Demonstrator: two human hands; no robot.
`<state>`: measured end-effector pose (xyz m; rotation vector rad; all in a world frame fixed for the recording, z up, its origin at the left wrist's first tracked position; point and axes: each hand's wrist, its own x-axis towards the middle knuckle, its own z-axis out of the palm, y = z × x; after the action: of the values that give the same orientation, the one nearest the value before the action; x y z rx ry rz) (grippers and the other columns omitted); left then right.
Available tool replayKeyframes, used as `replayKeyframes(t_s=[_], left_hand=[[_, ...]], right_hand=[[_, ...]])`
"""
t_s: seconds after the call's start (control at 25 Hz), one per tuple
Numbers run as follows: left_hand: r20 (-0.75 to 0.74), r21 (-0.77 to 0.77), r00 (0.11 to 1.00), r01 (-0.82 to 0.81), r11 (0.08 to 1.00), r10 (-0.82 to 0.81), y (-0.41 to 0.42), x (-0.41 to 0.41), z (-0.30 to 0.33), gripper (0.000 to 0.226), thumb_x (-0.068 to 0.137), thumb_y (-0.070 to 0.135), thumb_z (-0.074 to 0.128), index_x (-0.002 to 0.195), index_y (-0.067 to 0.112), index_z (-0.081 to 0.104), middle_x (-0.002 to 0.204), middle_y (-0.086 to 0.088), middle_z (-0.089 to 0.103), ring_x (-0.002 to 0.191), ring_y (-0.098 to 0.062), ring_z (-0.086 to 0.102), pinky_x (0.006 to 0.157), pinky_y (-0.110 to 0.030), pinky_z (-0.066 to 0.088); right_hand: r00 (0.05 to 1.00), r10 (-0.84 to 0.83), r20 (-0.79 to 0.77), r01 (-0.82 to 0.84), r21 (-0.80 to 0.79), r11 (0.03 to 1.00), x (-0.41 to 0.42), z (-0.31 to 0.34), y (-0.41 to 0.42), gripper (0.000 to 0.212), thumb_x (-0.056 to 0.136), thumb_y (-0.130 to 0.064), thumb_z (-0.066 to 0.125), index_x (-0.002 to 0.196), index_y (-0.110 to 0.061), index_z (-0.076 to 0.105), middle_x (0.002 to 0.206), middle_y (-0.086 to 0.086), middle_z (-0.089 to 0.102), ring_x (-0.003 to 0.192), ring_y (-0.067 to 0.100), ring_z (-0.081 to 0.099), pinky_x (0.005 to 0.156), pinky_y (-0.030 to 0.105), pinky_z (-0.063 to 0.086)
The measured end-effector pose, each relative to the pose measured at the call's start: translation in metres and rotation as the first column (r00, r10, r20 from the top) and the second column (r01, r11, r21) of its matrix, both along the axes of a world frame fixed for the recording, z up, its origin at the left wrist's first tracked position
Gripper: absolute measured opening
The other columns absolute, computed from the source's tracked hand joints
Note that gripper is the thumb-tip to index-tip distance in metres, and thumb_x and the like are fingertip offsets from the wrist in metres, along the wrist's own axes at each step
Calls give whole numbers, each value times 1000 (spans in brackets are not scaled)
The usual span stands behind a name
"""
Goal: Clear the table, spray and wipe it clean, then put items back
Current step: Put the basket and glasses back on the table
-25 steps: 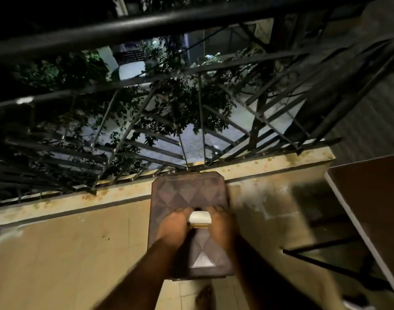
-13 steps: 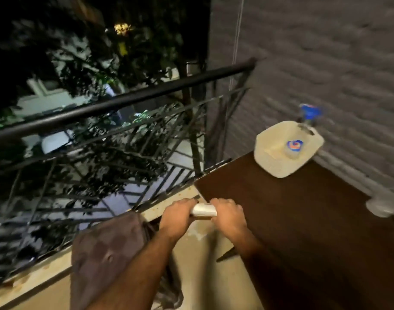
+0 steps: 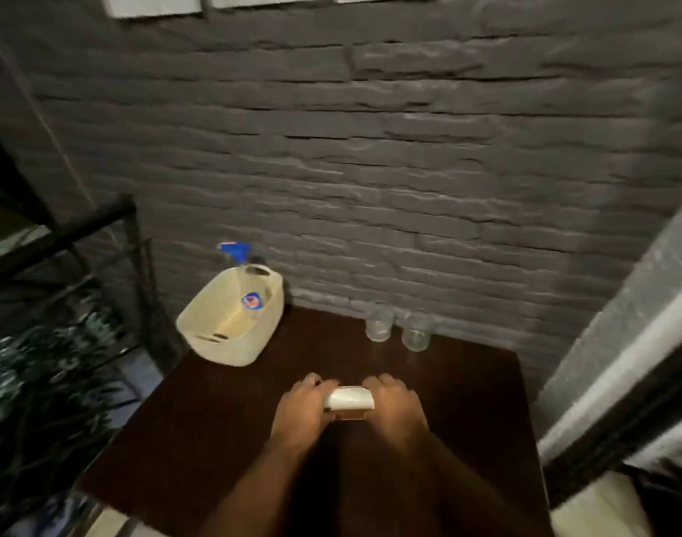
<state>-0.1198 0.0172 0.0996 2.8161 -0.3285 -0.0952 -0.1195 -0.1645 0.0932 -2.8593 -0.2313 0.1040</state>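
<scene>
Since 0.5 s ago the view has swung from the railing to face the brick wall, and both hands with their small pale object now sit above the middle of the dark worktop (image 3: 223, 428) instead of off its near-left corner. That small white block (image 3: 349, 398), with a brownish underside, is held between the 2 hands just over the worktop; whether it touches the surface cannot be told. Left hand (image 3: 306, 410) has its fingers curled round the block's left end, and right hand (image 3: 395, 408) grips the right end the same way, knuckles up. Beyond them, 2 clear glasses (image 3: 397, 329) stand side by side near the wall. At the far-left corner sits a cream basket (image 3: 215, 323), with a blue-headed spray bottle (image 3: 240, 257) standing in it against the wall. Black railing (image 3: 60, 242) runs off to the left.
</scene>
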Motion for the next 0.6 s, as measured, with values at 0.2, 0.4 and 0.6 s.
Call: replayKeyframes(t_s=[0.2,0.4,0.6], left_hand=[[-50,16,968,249,968,-248,-87,58,-19,60,84,36,65,138,40,40,129,9,47,114,-16,50,93,-33,45],[-84,-29,920,381,924,-382,-155,92,-40,60,84,33,66,138,38,41,135,12,46,119,-14,48,97,-31,41],[-132,-121,916,364,924,-378,-211,127,-67,60,86,29,65,141,34,40,139,10,45,123,-12,46,103,-26,37]], right_hand=[[964,-243,-107,244,-4,970,15,-11,-82,39,90,-31,50,129,-26,47,127,4,51,113,27,56,91,41,47],[900,-384,-208,401,43,915,22,-28,-143,50,87,-41,58,134,-25,46,132,4,50,114,23,57,91,36,48],[875,-426,-231,449,55,892,50,-46,-196,48,87,-45,59,131,-32,48,130,-3,54,111,17,56,89,30,47]])
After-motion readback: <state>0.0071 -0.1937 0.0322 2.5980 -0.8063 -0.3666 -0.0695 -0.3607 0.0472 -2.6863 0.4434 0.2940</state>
